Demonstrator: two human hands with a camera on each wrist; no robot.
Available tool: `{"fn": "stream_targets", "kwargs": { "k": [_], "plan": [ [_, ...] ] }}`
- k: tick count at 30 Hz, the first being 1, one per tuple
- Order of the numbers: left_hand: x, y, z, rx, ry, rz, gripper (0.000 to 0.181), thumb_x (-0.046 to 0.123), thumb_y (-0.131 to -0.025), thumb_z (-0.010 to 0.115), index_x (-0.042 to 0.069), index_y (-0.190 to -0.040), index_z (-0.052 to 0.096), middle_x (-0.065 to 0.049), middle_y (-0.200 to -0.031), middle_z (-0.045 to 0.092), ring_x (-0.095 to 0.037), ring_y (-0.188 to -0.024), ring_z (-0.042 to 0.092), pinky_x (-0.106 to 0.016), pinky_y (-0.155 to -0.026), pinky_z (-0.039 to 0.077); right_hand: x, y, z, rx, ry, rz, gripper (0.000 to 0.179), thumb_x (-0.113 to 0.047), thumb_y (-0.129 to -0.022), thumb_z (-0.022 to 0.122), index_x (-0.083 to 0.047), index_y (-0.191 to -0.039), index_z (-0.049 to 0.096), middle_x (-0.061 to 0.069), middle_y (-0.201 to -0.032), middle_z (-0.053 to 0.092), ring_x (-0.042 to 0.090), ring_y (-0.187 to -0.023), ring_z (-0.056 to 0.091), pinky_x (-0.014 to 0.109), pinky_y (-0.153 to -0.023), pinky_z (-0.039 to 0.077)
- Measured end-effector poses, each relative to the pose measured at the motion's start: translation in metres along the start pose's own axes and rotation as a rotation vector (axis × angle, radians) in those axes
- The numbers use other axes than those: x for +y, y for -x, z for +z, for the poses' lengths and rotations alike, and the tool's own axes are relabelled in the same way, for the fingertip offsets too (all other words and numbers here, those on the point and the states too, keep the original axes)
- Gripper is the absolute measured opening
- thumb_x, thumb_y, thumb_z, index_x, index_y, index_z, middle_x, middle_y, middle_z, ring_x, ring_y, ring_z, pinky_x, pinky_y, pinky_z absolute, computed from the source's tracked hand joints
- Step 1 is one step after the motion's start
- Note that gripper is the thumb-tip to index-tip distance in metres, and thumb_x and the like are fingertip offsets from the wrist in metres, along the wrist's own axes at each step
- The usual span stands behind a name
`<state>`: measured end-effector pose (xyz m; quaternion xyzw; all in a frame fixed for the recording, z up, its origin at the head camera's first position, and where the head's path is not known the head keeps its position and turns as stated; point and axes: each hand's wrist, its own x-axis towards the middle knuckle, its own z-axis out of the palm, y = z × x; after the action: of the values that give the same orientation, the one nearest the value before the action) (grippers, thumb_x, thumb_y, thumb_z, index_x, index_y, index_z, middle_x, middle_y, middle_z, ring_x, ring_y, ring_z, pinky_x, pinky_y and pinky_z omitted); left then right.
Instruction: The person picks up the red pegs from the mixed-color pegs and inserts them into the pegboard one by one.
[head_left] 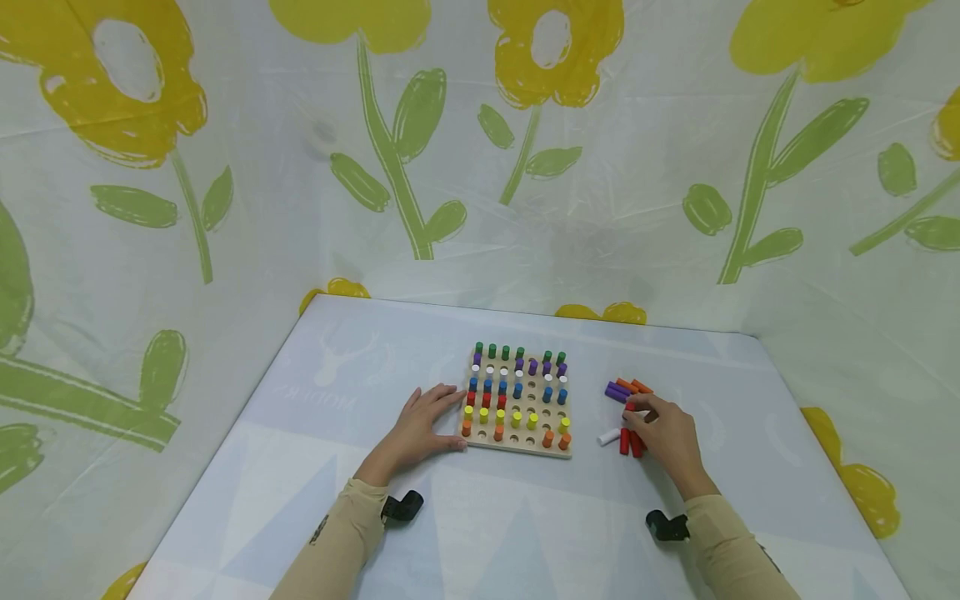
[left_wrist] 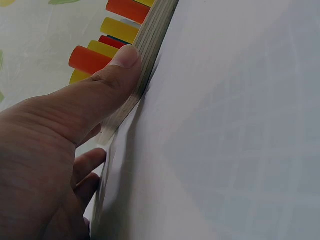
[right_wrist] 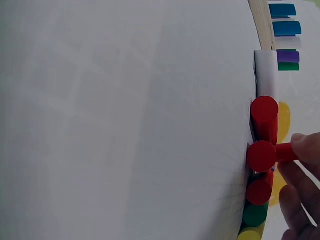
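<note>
A wooden pegboard (head_left: 517, 451) carries rows of green, purple, white, blue, red, yellow and orange pegs, with some holes bare. My left hand (head_left: 418, 427) rests at the board's left side. Its thumb (left_wrist: 125, 57) touches the front edge near the corner, and the other fingers are partly hidden in the left wrist view. To the right of the board, my right hand (head_left: 670, 435) pinches a red peg (right_wrist: 285, 152) between thumb and fingers, just above loose red pegs (head_left: 624, 442). In the right wrist view its lower end overlaps a lying red peg (right_wrist: 261, 156).
Beside the right hand lie a white peg (head_left: 608, 437), purple pegs (head_left: 617, 390) and orange pegs (head_left: 642, 387). The right wrist view also shows a green peg (right_wrist: 255, 214) and a yellow peg (right_wrist: 250, 234). A flower-printed cloth wall (head_left: 615, 208) borders the table.
</note>
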<state>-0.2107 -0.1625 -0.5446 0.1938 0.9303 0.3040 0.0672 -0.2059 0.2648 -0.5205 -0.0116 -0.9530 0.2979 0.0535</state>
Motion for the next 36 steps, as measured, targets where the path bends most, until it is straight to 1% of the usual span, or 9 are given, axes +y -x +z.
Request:
{"fn": "stream_targets", "kwargs": {
  "k": [6, 17, 23, 29, 33, 36],
  "plan": [
    [0.0, 0.0, 0.0, 0.001, 0.0, 0.005, 0.09, 0.05, -0.082, 0.082, 0.018, -0.156, 0.043, -0.008, -0.159, 0.039, -0.029, -0.151, 0.029, -0.053, -0.126, 0.001, -0.001, 0.0, 0.0, 0.009, -0.001, -0.003, 0.028, -0.021, -0.095, 0.073, -0.006, -0.119, 0.071, 0.012, -0.107, 0.073, 0.025, -0.085, 0.062, 0.028, -0.052, 0.048],
    [-0.001, -0.001, 0.001, 0.001, 0.003, -0.008, 0.089, 0.051, -0.082, 0.082, 0.02, -0.156, 0.044, -0.006, -0.159, 0.04, -0.028, -0.152, 0.027, -0.052, -0.126, 0.0, -0.004, 0.001, 0.0, 0.021, -0.005, -0.008, 0.028, -0.022, -0.096, 0.071, -0.006, -0.119, 0.07, 0.012, -0.107, 0.073, 0.027, -0.09, 0.061, 0.027, -0.052, 0.048],
    [0.0, -0.001, 0.001, 0.0, -0.005, -0.008, 0.089, 0.05, -0.082, 0.082, 0.02, -0.156, 0.044, -0.006, -0.159, 0.04, -0.028, -0.152, 0.027, -0.052, -0.127, 0.0, -0.006, 0.002, 0.001, 0.029, -0.018, -0.021, 0.028, -0.022, -0.095, 0.071, -0.007, -0.119, 0.071, 0.012, -0.107, 0.073, 0.027, -0.09, 0.061, 0.027, -0.051, 0.048],
    [0.001, -0.001, 0.0, 0.002, -0.002, -0.012, 0.088, 0.049, -0.082, 0.082, 0.02, -0.156, 0.044, -0.006, -0.159, 0.04, -0.028, -0.152, 0.027, -0.052, -0.126, 0.0, -0.008, 0.002, 0.001, 0.026, -0.022, -0.027, 0.028, -0.023, -0.095, 0.072, -0.007, -0.119, 0.071, 0.011, -0.106, 0.073, 0.027, -0.091, 0.061, 0.026, -0.054, 0.049],
    [0.001, -0.001, 0.0, 0.002, 0.001, -0.012, 0.089, 0.05, -0.082, 0.082, 0.019, -0.156, 0.044, -0.007, -0.159, 0.04, -0.028, -0.151, 0.028, -0.052, -0.126, 0.0, -0.009, 0.002, 0.001, 0.03, -0.017, -0.028, 0.028, -0.024, -0.095, 0.073, -0.006, -0.117, 0.072, 0.011, -0.099, 0.072, 0.027, -0.09, 0.061, 0.026, -0.055, 0.049],
    [0.0, -0.001, 0.001, 0.002, 0.0, -0.007, 0.089, 0.05, -0.082, 0.082, 0.019, -0.156, 0.044, -0.007, -0.159, 0.04, -0.028, -0.151, 0.029, -0.053, -0.126, 0.001, -0.011, 0.002, 0.002, 0.034, -0.015, -0.038, 0.028, -0.024, -0.095, 0.073, -0.006, -0.117, 0.072, 0.011, -0.099, 0.072, 0.027, -0.09, 0.061, 0.025, -0.057, 0.049]
  ]
}}
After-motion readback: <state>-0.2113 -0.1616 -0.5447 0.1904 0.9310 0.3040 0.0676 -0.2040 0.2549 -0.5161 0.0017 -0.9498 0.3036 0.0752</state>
